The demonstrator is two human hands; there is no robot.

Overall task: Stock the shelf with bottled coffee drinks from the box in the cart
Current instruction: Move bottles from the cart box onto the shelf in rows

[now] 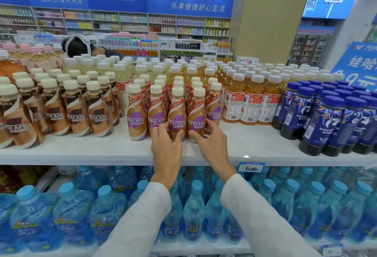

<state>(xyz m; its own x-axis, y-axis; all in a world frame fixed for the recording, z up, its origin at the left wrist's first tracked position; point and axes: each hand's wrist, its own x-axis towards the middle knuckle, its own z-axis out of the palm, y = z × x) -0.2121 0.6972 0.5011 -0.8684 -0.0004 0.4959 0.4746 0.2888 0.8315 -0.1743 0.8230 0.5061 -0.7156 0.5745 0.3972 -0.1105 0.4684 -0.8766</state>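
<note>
Several purple-labelled Nescafe coffee bottles with cream caps stand in rows on the white top shelf [255, 146]. My left hand [167, 148] grips the lower part of one front-row bottle [177, 111], thumb and fingers curled round it. My right hand [210, 142] holds the neighbouring front-row bottle [196, 113] at its base, fingers on its right side and thumb at its front. Both bottles stand upright on the shelf. The box and cart are out of view.
Brown-labelled Nescafe bottles [75, 109] fill the shelf to the left. Orange tea bottles [251, 101] and dark blue Luckin bottles [326, 122] stand to the right. Blue water bottles [193, 211] fill the lower shelf. A price tag [252, 168] hangs on the shelf edge. A person [81, 46] is behind the display.
</note>
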